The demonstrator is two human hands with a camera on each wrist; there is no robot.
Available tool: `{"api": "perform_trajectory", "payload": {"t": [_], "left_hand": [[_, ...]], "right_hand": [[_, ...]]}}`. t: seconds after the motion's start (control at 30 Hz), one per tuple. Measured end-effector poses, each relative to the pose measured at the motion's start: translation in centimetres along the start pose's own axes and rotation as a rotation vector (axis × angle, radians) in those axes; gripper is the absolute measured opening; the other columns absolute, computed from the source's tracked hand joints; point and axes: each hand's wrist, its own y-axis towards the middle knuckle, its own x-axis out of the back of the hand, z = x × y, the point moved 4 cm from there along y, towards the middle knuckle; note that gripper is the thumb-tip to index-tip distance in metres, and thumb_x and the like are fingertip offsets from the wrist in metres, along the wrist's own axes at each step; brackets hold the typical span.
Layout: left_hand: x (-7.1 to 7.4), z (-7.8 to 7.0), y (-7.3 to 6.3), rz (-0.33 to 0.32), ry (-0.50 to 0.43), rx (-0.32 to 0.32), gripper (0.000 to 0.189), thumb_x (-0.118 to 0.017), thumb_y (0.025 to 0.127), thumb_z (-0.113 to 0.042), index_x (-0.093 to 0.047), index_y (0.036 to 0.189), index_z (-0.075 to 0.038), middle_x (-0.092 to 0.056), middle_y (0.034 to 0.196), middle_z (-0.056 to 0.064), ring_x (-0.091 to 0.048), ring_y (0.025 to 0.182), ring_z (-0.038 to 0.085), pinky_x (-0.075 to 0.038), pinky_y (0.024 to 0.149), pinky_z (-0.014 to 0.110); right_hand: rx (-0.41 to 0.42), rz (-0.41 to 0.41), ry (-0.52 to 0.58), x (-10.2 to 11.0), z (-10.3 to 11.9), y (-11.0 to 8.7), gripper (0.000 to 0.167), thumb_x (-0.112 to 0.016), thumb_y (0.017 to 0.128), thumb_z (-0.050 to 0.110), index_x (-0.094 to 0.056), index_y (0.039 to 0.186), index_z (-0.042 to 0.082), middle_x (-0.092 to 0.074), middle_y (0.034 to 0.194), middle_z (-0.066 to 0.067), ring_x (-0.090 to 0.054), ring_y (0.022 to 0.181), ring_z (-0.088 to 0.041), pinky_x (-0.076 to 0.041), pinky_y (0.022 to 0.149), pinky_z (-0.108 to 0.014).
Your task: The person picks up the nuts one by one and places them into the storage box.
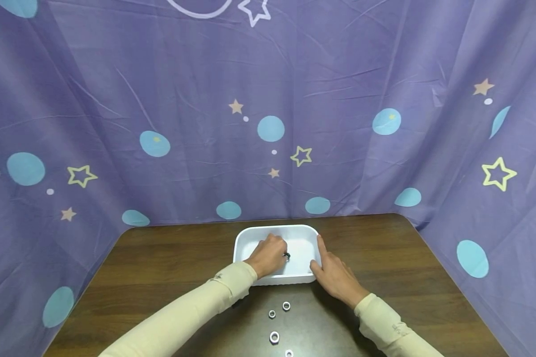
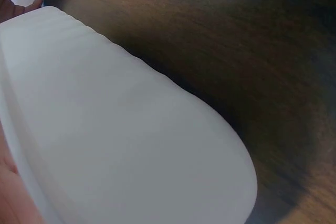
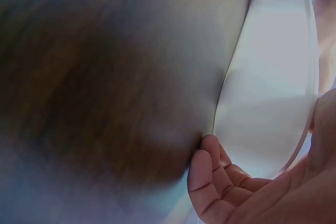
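A white tray [image 1: 301, 248] with rounded corners and raised walls sits near the far side of the table. My left hand [image 1: 269, 255] reaches over its near wall, fingers curled, gripping a small black object [image 1: 287, 256] that pokes out at the hand's right side. Most of that object is hidden, so its kind is unclear. At the tray's right end my right hand [image 1: 337, 278] holds the wall, thumb at the inner side. In the right wrist view its curled fingers [image 3: 202, 174] are against the outside, low near the table. The left wrist view is mostly filled by the tray's outer wall [image 2: 121, 124].
Several metal nuts of differing sizes lie in front of the tray, among them a larger nut [image 1: 274, 337] and a small nut [image 1: 272, 314]. The brown wooden table [image 1: 169, 258] ends at a purple patterned curtain [image 1: 196, 163] behind and at both sides.
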Motion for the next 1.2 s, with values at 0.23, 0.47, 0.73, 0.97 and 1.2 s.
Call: {"api": "perform_trajectory", "payload": {"t": [0.23, 0.47, 0.73, 0.97, 1.2], "left_hand": [[-0.1, 0.1, 0.4, 0.002, 0.008, -0.009, 0.035, -0.085, 0.079, -0.015, -0.059, 0.057, -0.026, -0.059, 0.069, -0.002, -0.065, 0.07, 0.024, -0.058, 0.053, 0.044], [-0.8, 0.4, 0.5, 0.027, 0.005, -0.001, 0.031, -0.085, 0.079, -0.016, -0.063, 0.058, -0.025, -0.061, 0.07, 0.0, -0.065, 0.071, 0.026, -0.058, 0.053, 0.046], [-0.2, -0.3, 0.4, 0.062, 0.031, 0.028, 0.029, -0.085, 0.081, -0.017, -0.065, 0.061, -0.022, -0.062, 0.071, 0.001, -0.066, 0.073, 0.026, -0.057, 0.055, 0.046], [0.8, -1.2, 0.0, 0.066, 0.072, 0.034, 0.024, -0.085, 0.085, -0.019, -0.071, 0.066, -0.02, -0.063, 0.074, 0.001, -0.065, 0.077, 0.025, -0.048, 0.049, 0.04], [-0.8, 0.1, 0.0, 0.062, 0.009, 0.035, 0.028, -0.086, 0.085, -0.026, -0.065, 0.067, -0.023, -0.057, 0.074, -0.002, -0.062, 0.08, 0.026, -0.055, 0.057, 0.045]], "right_hand": [[0.003, -0.003, 0.004, -0.1, -0.1, 0.1, 0.079, -0.057, 0.106, 0.027, -0.025, 0.173, -0.001, -0.071, 0.133, -0.032, -0.074, 0.11, -0.046, -0.059, 0.09, -0.065], [-0.009, 0.009, 0.004, -0.2, -0.1, 0.0, 0.08, -0.057, 0.106, 0.028, -0.023, 0.173, 0.0, -0.07, 0.135, -0.032, -0.074, 0.112, -0.047, -0.059, 0.092, -0.065], [-0.015, 0.008, 0.008, -0.1, -0.2, 0.1, 0.08, -0.057, 0.106, 0.029, -0.023, 0.174, 0.001, -0.07, 0.136, -0.031, -0.073, 0.113, -0.047, -0.058, 0.093, -0.065], [-0.008, 0.0, 0.005, -0.1, -0.1, 0.1, 0.079, -0.058, 0.106, 0.028, -0.025, 0.173, 0.001, -0.07, 0.135, -0.032, -0.074, 0.112, -0.047, -0.058, 0.093, -0.065], [-0.001, -0.003, 0.008, 0.2, 0.0, -0.1, 0.078, -0.059, 0.106, 0.026, -0.026, 0.172, 0.0, -0.071, 0.131, -0.031, -0.074, 0.108, -0.046, -0.059, 0.089, -0.065]]}}
